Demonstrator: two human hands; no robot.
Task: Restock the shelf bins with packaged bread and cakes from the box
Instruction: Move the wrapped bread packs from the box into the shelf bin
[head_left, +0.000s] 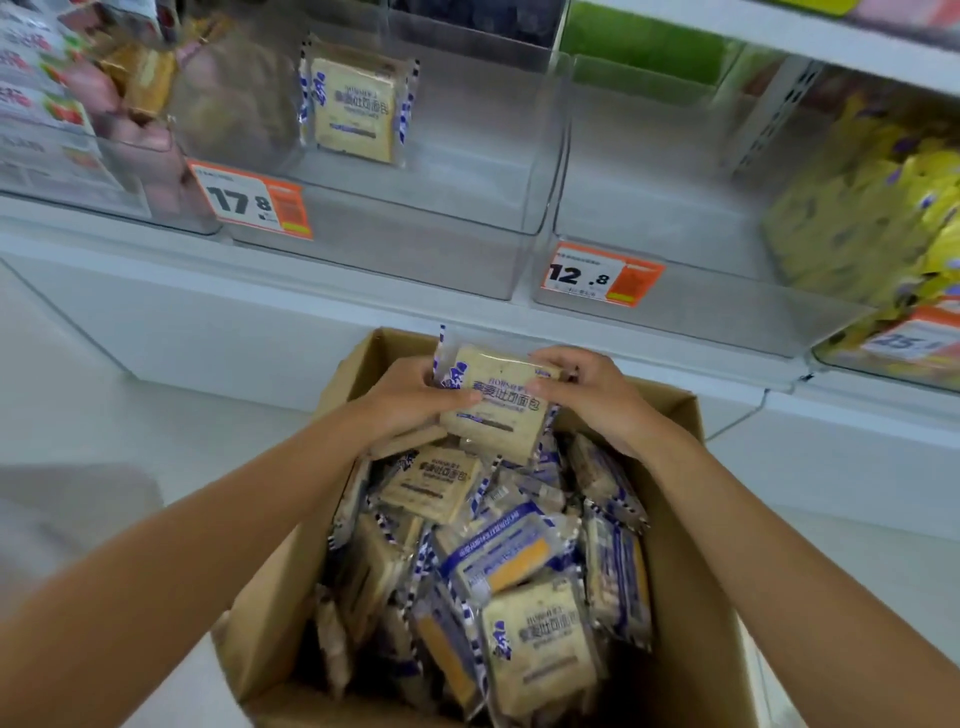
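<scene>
Gripping one bread packet (496, 402) w/ both hands over the far end of the cardboard box (698, 561) — left hand (410, 400) wraps its left edge, thumb across the front, right hand (587, 395) clasps the right edge w/ fingers curled over the top corner. Packet is lifted a bit above the rest, tilted, label facing up.

Box is open-topped, packed w/ more bread packets (493, 571) of the same blue-and-white wrap, lying jumbled at all angles, some face up, some on edge.

Above the box, a white shelf (260, 270) carries clear bins. Middle bin (395, 244) has a single matching packet (356, 106) leaning upright near its back, an orange price tag (254, 200) reading 17.8 at its front left. Bin to the right (675, 291) bears a 12.8 tag (600, 274). Far right bin holds yellow packs (872, 208) — blurred. Far left bin holds pink and brown packaged items (130, 93), also blurred.
</scene>
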